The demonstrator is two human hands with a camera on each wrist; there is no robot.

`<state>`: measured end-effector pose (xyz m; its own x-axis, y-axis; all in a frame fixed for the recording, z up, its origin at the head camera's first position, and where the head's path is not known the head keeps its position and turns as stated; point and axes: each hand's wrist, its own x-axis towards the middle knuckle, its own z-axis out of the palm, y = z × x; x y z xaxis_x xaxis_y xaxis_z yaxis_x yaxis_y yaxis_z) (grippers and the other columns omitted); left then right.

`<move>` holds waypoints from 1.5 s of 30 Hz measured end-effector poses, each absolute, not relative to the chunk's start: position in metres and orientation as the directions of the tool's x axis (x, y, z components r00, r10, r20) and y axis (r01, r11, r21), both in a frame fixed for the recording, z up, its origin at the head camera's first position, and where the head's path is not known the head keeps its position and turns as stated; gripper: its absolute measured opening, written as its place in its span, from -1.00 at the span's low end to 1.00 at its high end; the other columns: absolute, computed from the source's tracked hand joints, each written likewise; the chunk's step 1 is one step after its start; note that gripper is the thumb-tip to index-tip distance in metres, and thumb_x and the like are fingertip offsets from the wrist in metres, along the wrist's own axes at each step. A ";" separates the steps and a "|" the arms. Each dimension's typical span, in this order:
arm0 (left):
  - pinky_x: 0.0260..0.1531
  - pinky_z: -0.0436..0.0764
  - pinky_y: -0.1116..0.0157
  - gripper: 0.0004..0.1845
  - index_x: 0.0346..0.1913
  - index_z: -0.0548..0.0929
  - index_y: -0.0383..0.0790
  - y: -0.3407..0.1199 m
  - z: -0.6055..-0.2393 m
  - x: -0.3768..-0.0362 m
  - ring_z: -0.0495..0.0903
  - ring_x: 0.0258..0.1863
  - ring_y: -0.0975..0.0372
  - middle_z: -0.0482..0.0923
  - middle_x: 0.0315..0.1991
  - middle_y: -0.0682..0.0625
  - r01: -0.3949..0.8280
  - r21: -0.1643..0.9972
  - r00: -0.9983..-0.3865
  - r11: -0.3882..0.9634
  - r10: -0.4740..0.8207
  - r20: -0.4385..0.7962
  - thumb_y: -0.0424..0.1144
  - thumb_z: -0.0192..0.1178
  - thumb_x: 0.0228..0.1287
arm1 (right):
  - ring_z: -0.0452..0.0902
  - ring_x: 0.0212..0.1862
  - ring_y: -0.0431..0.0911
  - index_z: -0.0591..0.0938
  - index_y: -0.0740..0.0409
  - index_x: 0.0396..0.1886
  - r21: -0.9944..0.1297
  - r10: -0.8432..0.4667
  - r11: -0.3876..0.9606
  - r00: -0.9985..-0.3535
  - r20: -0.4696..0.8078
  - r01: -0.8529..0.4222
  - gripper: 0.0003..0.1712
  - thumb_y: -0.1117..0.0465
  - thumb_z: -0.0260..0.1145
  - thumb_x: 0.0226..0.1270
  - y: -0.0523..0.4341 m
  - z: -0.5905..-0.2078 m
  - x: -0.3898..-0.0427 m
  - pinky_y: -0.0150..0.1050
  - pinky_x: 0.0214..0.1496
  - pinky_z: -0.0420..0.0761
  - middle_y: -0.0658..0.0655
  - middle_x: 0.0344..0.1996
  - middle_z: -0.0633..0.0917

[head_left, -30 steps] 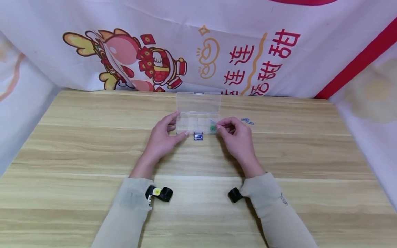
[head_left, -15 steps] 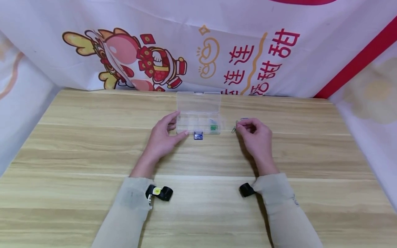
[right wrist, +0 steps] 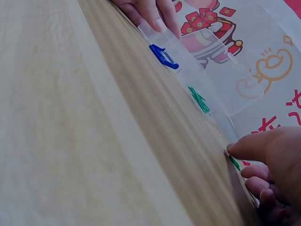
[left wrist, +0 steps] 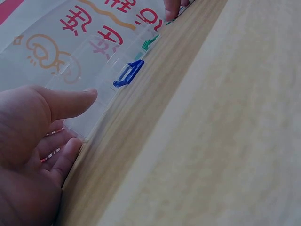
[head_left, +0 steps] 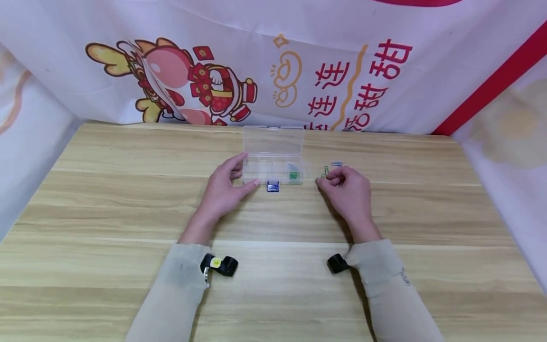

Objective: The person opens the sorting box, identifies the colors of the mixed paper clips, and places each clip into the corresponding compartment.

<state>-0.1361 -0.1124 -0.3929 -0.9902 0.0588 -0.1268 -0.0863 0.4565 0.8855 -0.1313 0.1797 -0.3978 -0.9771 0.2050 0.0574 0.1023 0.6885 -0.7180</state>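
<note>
A clear plastic compartment box (head_left: 266, 178) stands with its lid (head_left: 273, 141) raised. My left hand (head_left: 224, 187) holds its left end, thumb at the front edge and fingers at the side. Green paper clips (head_left: 294, 175) lie in a right-hand compartment, with something pale blue behind them. A blue latch (head_left: 273, 186) hangs at the box's front. To the right of the box, my right hand (head_left: 349, 194) rests with thumb and index finger apart beside loose green paper clips (head_left: 326, 169). In the right wrist view, a green clip (right wrist: 234, 163) shows between thumb and fingers.
Blue paper clips (head_left: 336, 164) lie on the wooden table (head_left: 273, 294) just beyond my right hand. A printed white cloth (head_left: 273, 61) hangs behind the table's back edge, close to the raised lid.
My right hand has moved right, from the box's right end to the loose clips, and its thumb and index finger have since spread. The left hand and box have stayed put.
</note>
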 end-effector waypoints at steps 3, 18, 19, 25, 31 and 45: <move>0.56 0.53 0.02 -0.14 0.68 0.32 0.07 -0.112 -0.393 -0.136 0.51 0.47 -0.07 0.43 0.50 -0.19 -0.092 0.887 -0.990 0.452 0.057 -0.132 -0.16 0.48 0.40 | 0.63 -0.25 0.01 0.78 0.15 -0.18 -0.712 0.189 0.696 -0.980 0.055 0.094 -0.76 0.06 0.51 0.38 0.180 -0.398 -0.132 -0.22 -0.13 0.59 0.17 -0.29 0.77; 0.56 0.53 0.02 -0.14 0.68 0.32 0.07 -0.112 -0.394 -0.136 0.51 0.47 -0.08 0.42 0.51 -0.19 -0.092 0.882 -0.990 0.462 0.053 -0.130 -0.15 0.48 0.40 | 0.56 -0.27 0.01 0.78 0.18 -0.12 -0.684 0.121 0.728 -0.991 0.062 0.046 -0.84 0.17 0.41 0.51 0.179 -0.399 -0.131 -0.22 -0.20 0.53 0.16 -0.27 0.74; 0.56 0.53 0.02 -0.14 0.68 0.32 0.07 -0.112 -0.394 -0.136 0.51 0.47 -0.08 0.42 0.51 -0.19 -0.094 0.883 -0.990 0.460 0.051 -0.132 -0.15 0.49 0.40 | 0.55 -0.26 0.02 0.77 0.18 -0.10 -0.675 0.104 0.737 -0.993 0.063 0.034 -0.84 0.17 0.39 0.53 0.180 -0.399 -0.131 -0.21 -0.17 0.53 0.16 -0.25 0.73; 0.56 0.53 0.02 -0.15 0.67 0.33 0.08 -0.112 -0.393 -0.135 0.50 0.47 -0.07 0.42 0.51 -0.18 -0.103 0.886 -0.989 0.453 0.047 -0.140 -0.15 0.48 0.40 | 0.54 -0.14 0.06 0.69 0.18 -0.04 -0.666 0.034 0.746 -0.996 0.083 -0.030 -0.84 0.17 0.31 0.62 0.182 -0.402 -0.130 -0.15 -0.05 0.52 0.18 -0.14 0.68; 0.57 0.52 0.02 -0.15 0.67 0.33 0.08 -0.112 -0.394 -0.136 0.50 0.49 -0.07 0.41 0.52 -0.19 -0.099 0.884 -0.989 0.457 0.053 -0.138 -0.16 0.48 0.41 | 0.54 -0.12 0.05 0.67 0.14 0.00 -0.707 0.048 0.707 -0.996 0.073 -0.018 -0.84 0.15 0.29 0.65 0.182 -0.401 -0.129 -0.14 -0.06 0.54 0.17 -0.11 0.68; 0.58 0.50 0.03 -0.16 0.68 0.31 0.12 -0.111 -0.393 -0.136 0.49 0.48 -0.04 0.44 0.50 -0.14 -0.101 0.888 -0.988 0.448 0.061 -0.143 -0.18 0.45 0.43 | 0.53 -0.07 0.02 0.64 0.14 0.02 -0.805 0.067 0.593 -0.997 0.050 -0.001 -0.87 0.20 0.29 0.65 0.180 -0.402 -0.129 -0.19 -0.01 0.55 0.17 -0.09 0.69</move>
